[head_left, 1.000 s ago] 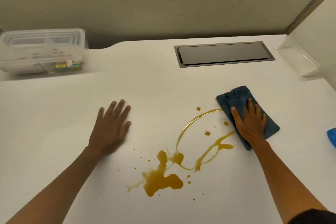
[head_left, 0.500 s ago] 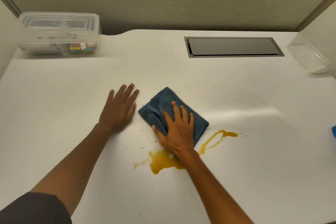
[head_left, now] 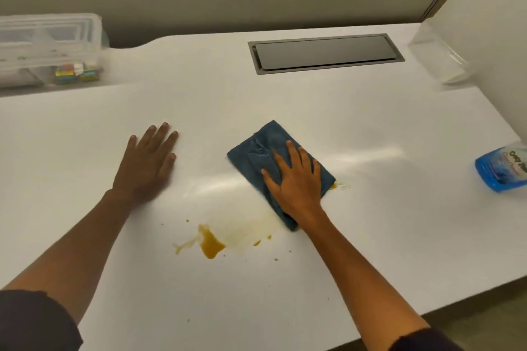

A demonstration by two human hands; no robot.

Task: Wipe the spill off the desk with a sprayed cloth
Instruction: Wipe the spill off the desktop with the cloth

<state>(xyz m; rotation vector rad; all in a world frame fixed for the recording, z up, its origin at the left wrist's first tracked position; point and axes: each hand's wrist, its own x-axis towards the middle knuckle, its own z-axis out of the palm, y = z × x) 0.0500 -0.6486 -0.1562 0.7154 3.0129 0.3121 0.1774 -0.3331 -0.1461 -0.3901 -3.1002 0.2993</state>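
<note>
A folded dark blue cloth lies flat on the white desk. My right hand presses down on it, palm flat and fingers spread. An orange-brown spill remains as a small puddle left of and nearer than the cloth, with a pale smear between puddle and cloth and a few droplets around. A tiny orange trace shows at the cloth's right edge. My left hand rests flat on the desk to the left, holding nothing.
A blue spray bottle lies at the right edge. A grey cable hatch is set into the desk's back. A clear plastic box with small items stands back left; a clear container back right. The desk's front edge runs lower right.
My right hand swept the cloth left over the spill, then back right. The long orange streaks are gone; a small puddle and a pale smear remain. My left hand stayed planted.
</note>
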